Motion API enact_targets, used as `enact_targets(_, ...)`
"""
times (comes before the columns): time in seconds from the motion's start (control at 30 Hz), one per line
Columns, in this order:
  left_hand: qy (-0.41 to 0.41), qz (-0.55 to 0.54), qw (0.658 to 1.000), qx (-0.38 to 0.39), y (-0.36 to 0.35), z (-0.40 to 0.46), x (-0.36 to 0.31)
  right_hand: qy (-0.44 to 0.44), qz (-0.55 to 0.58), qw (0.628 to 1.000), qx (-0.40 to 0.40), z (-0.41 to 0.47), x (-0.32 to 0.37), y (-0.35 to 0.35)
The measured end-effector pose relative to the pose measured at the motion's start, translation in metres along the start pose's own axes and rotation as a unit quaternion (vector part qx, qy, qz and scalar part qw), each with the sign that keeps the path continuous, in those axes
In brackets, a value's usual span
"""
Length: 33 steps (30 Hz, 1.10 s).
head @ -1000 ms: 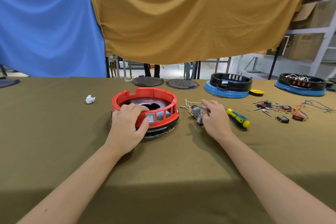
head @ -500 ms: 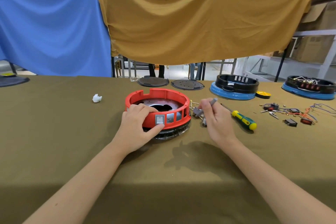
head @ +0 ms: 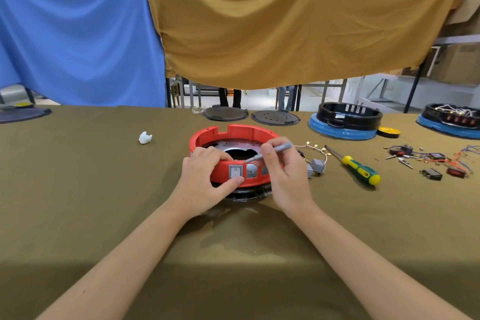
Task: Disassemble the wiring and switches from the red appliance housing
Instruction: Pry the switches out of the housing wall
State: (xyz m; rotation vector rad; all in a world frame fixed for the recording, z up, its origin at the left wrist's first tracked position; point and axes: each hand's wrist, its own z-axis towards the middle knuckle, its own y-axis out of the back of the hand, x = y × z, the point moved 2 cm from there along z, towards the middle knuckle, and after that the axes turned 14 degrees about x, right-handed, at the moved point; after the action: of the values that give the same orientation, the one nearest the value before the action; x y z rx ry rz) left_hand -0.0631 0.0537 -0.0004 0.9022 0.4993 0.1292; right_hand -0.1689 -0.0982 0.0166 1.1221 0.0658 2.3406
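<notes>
The red appliance housing (head: 235, 135) sits on the table (head: 78, 189) a little back from the near edge, roughly midway between the left and right edges, resting on a dark ribbed base. One grey rocker switch (head: 235, 172) remains seated in the housing's near wall; the openings just to its right look empty, which suggests most of the switches are already out.

The left hand (head: 205, 179) grips the near rim, fingers curled over the top and the thumb pressed just below the switch, probably to steady the housing and back the switch against a push. The right hand (head: 283, 171) pinches a slim grey tool (head: 270, 152) like a pen, its tip angled down inside the wall right behind that switch, likely to press its retaining clips from the rear.

Just right of the housing lie removed grey switches (head: 315, 167) with pale wires (head: 315, 148), kept close but out of the way. Further right lies a green and yellow screwdriver (head: 359, 169), then a scatter of dark switches and coloured wires (head: 436, 161) towards the right edge. Black and blue housings (head: 345, 122) stand along the far edge.

The switch face carries what looks like an on/off mark; no brand or other writing is legible.
</notes>
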Motion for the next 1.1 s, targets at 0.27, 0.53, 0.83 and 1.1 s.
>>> enact_targets(0.27, -0.006, -0.004, 1.0, 0.009, -0.001, -0.001, -0.003, 0.008, -0.003, 1.0, -0.002, -0.003, 0.004, 0.001)
enact_targets(0.53, -0.006, -0.014, 1.0, 0.011, -0.001, -0.001, -0.001, 0.001, -0.061, 0.998, 0.027, 0.0, 0.007, 0.004)
enact_targets(0.83, -0.007, -0.017, 1.0, 0.017, -0.002, -0.002, 0.0, -0.069, -0.187, 0.963, 0.181, 0.038, 0.034, 0.007)
enact_targets(1.1, -0.013, -0.034, 0.999, 0.019, 0.0, -0.003, -0.003, -0.198, -0.097, 0.934, 0.281, 0.072, 0.025, -0.002)
